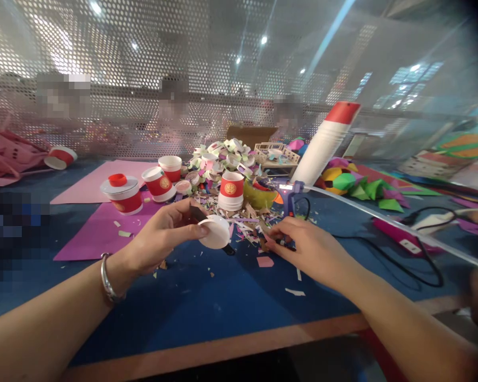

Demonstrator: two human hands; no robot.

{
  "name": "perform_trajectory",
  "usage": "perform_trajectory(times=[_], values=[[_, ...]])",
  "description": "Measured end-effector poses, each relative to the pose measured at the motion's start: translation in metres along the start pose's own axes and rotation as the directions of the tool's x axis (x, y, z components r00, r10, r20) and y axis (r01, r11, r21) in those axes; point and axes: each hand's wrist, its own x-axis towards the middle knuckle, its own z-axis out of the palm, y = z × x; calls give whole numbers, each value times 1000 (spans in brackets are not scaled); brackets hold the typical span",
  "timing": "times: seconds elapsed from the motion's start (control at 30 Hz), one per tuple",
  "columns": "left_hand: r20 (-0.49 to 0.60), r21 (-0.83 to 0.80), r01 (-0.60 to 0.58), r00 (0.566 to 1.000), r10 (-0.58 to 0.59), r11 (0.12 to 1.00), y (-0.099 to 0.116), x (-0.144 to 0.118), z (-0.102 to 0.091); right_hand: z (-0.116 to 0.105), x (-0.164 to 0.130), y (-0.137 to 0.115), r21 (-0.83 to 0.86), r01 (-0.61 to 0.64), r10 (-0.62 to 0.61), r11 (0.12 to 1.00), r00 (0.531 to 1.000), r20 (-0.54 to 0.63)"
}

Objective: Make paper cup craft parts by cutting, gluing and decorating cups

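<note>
My left hand [165, 233] holds a white paper cup [215, 232] on its side, bottom facing me, thumb and fingers pinching its rim. A silver bracelet [108, 280] circles that wrist. My right hand [302, 246] rests palm down on the blue table [207, 302], fingertips on paper scraps [258, 225] beside the cup; whether it grips anything is hidden. Just behind the right hand stands a purple glue gun [290, 193] with its black cord [382, 254] trailing right.
Red-and-white paper cups [231, 190] stand behind, on pink sheets [103, 223] and among cut pieces [227, 154]. A tilted red-capped white bottle [322, 143], folded coloured paper [350, 183] and a clear panel edge [382, 212] lie right. Perforated screen behind; other people beyond.
</note>
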Motion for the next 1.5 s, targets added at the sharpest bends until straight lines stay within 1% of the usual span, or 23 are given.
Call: perform_trajectory(times=[0.1,0.23,0.37,0.47,0.63,0.8,0.9,1.0,1.17,1.3,1.4,1.5], values=[[7,6,8,1000,-8,1000,-1,1,0,2,-1,1,-43,9,-10,999,1000,-16],[31,7,-3,1000,3,1000,-2,2,-1,3,-4,3,-64,57,-61,996,996,-59],[49,24,7,999,-8,1000,-3,1,-4,2,-6,5,-36,85,-89,996,988,-126],[42,23,20,999,-21,1000,-3,0,-5,-1,-8,3,10,82,-79,997,985,-156],[55,31,35,998,-36,999,-4,0,-4,-5,-11,-4,113,55,-41,992,992,-123],[62,72,36,997,-40,997,-4,1,-3,-12,-9,-7,208,64,-53,976,997,-56],[55,133,8,998,-15,991,-3,1,-2,-17,-6,-8,257,58,-52,965,998,-30],[59,214,-52,997,40,975,-2,1,-2,-23,-3,-12,301,78,-76,950,997,-19],[66,344,-145,989,130,928,-5,1,-5,-34,4,-22,314,141,-139,939,990,-32],[62,394,-162,987,150,905,-6,1,-7,-31,13,-25,312,165,-175,936,985,4],[58,432,-173,985,164,885,-6,1,-6,-26,20,-24,300,152,-163,942,987,11],[57,457,-179,983,172,871,-5,1,-5,-27,24,-25,338,117,-116,934,993,-22]])
